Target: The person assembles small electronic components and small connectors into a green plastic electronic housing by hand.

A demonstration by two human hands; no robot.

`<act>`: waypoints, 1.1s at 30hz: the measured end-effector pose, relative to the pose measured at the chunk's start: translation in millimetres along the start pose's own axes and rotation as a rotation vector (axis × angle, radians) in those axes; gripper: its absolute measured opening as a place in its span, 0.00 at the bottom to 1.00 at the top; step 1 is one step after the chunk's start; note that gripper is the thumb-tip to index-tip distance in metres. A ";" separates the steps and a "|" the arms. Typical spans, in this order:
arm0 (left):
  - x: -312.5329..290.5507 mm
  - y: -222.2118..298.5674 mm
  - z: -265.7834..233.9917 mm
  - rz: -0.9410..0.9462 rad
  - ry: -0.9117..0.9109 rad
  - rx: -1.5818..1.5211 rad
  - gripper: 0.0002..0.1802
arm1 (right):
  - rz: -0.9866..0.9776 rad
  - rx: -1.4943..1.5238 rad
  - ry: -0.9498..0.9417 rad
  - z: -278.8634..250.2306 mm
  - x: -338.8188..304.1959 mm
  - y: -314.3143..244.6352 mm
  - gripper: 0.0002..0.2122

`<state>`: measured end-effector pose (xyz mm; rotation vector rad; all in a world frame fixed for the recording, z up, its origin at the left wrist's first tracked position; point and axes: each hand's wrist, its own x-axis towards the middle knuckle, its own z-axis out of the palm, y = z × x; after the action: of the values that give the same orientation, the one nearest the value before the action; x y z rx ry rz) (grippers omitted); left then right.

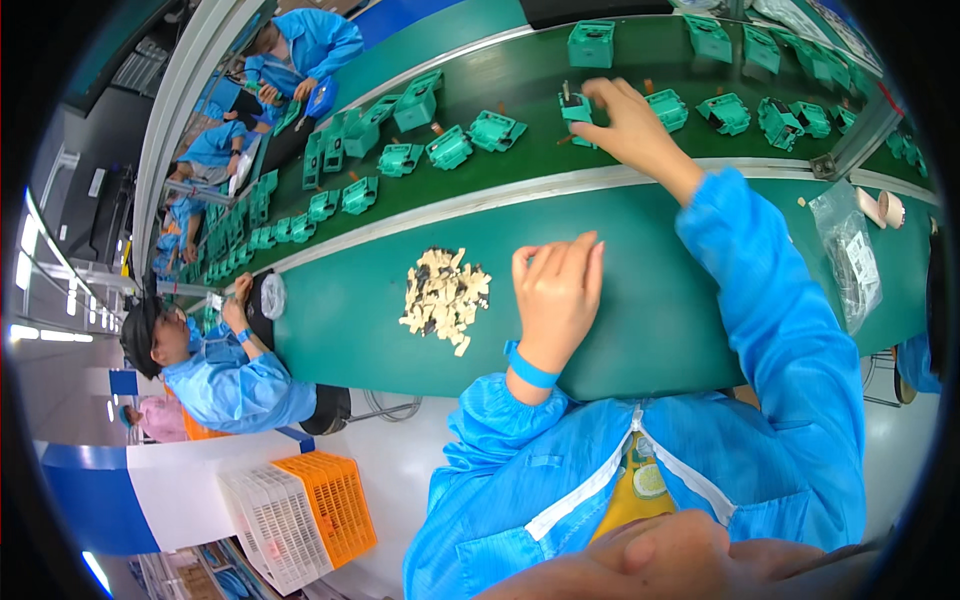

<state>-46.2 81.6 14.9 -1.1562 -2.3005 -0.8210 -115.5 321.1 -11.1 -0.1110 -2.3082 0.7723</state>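
- Head view: right hand [625, 125] is reaching out over the conveyor belt [520, 165], fingertips pinching the green plastic housing [575, 108] from above, near its top edge.
- Housing is sitting on the moving green belt, in the middle of a row of like green housings [450, 147], apart from its neighbours on both sides.
- Housing is standing roughly upright; a small dark part is sticking up from its top. Long axis looks to be running away from the person, open face seemingly toward the far side — hard to tell, hand is covering part.
- Left hand [555, 300] is resting on the green bench top [350, 310], fingers curled loosely; cannot tell if it is holding anything.
- Pile of small beige and black parts [445, 295] is lying just left of the left hand, within easy reach, probably as feed stock.
- Clear plastic bag [850, 260] is lying at right on the bench.
- Co-worker in blue [215, 375] is sitting further left.
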 end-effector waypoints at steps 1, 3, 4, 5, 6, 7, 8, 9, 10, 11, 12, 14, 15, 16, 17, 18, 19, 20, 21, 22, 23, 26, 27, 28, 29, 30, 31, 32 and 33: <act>-3.5 -2.0 -3.1 0.002 -0.001 -0.011 0.05 | 0.005 -0.010 -0.001 22.6 3.1 17.3 0.22; -8.9 -11.7 -4.7 -0.079 -0.014 -0.085 0.04 | 0.067 -0.174 0.154 64.1 3.1 50.1 0.32; -14.7 -21.0 -11.7 -0.096 -0.013 -0.075 0.04 | 0.061 -0.161 0.140 69.0 5.5 45.0 0.32; -20.9 -29.5 -19.1 -0.133 0.009 -0.091 0.04 | 0.202 0.022 0.031 63.2 11.5 37.5 0.34; -26.7 -33.2 -34.7 -0.161 0.044 -0.079 0.04 | 0.323 0.226 -0.072 55.4 22.1 21.7 0.36; -30.5 -37.7 -39.1 -0.211 0.046 -0.110 0.05 | 0.408 0.406 -0.133 42.8 22.0 18.1 0.34; -34.2 -43.3 -43.0 -0.228 0.044 -0.108 0.05 | 0.591 0.718 -0.247 26.1 19.3 -3.7 0.34; -34.3 -43.3 -44.8 -0.322 0.028 -0.206 0.06 | 0.548 0.692 -0.341 13.8 9.1 -3.4 0.33; -34.7 -42.1 -46.5 -0.420 0.013 -0.300 0.06 | 0.503 0.669 -0.440 4.2 -1.7 -2.2 0.33; -33.1 -44.0 -47.3 -0.491 -0.040 -0.337 0.08 | 0.485 0.583 -0.457 0.2 -13.3 -13.2 0.32; -31.8 -46.0 -42.3 -0.503 -0.048 -0.339 0.08 | 0.497 0.583 -0.467 -2.4 -21.7 -17.4 0.32; -25.8 -53.1 -24.2 -0.334 -0.122 -0.317 0.12 | 0.563 0.678 -0.508 -9.3 -34.1 -19.7 0.31; -23.5 -56.3 -15.2 -0.203 -0.178 -0.309 0.16 | 0.552 0.675 -0.542 -14.1 -38.8 -16.6 0.29; -21.6 -54.0 -10.8 -0.208 -0.192 -0.315 0.16 | 0.569 0.677 -0.542 -21.8 -46.4 -15.0 0.29; -19.2 -51.0 -9.0 -0.115 -0.234 -0.368 0.16 | 0.550 0.694 -0.478 -30.4 -53.7 -16.6 0.28; -18.5 -49.1 -6.3 -0.022 -0.275 -0.422 0.17 | 0.532 0.710 -0.413 -38.9 -61.2 -16.9 0.27; -19.7 -47.2 -1.8 -0.019 -0.284 -0.438 0.17 | 0.491 0.716 -0.349 -52.2 -70.4 -13.7 0.26; -20.7 -47.8 0.5 -0.028 -0.295 -0.438 0.17 | 0.545 0.680 -0.305 -65.9 -75.2 -25.7 0.25; -21.2 -49.0 2.8 -0.157 -0.325 -0.463 0.16 | 0.587 0.697 -0.252 -72.8 -85.8 -32.5 0.25; -19.5 -46.9 4.2 -0.278 -0.349 -0.487 0.16 | 0.623 0.709 -0.192 -82.1 -95.7 -36.8 0.25; -16.5 -45.3 5.2 -0.327 -0.330 -0.480 0.16 | 0.627 0.709 -0.187 -87.1 -108.3 -36.2 0.25; -18.4 -54.1 17.4 -0.599 -0.372 -0.478 0.16 | 0.742 0.751 -0.197 -96.1 -152.0 -33.0 0.24; -21.3 -60.2 19.2 -0.570 -0.412 -0.496 0.15 | 0.787 0.774 -0.180 -98.7 -164.3 -35.4 0.22; -25.8 -64.0 24.9 -0.569 -0.416 -0.493 0.15 | 0.830 0.794 -0.160 -102.9 -174.2 -36.7 0.21; -29.1 -69.3 28.1 -0.459 -0.284 -0.298 0.15 | 0.831 0.802 -0.158 -104.7 -181.7 -38.4 0.21; -31.9 -74.1 30.7 -0.346 -0.152 -0.105 0.15 | 0.886 0.823 -0.111 -106.2 -188.1 -39.9 0.17; -18.6 -62.3 26.4 -0.538 -0.225 -0.294 0.16 | 0.950 0.831 -0.054 -110.4 -194.8 -37.4 0.12; -12.7 -55.9 25.6 -0.538 -0.230 -0.291 0.16 | 0.955 0.835 -0.053 -110.9 -198.1 -33.4 0.12; -8.5 -50.2 27.2 -0.348 -0.256 -0.356 0.19 | 0.969 0.895 -0.046 -111.1 -201.0 -29.0 0.08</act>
<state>-85.9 71.3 -25.8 -1.0640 -2.6909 -1.3225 111.6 296.2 -48.2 -0.8213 -1.6404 2.2013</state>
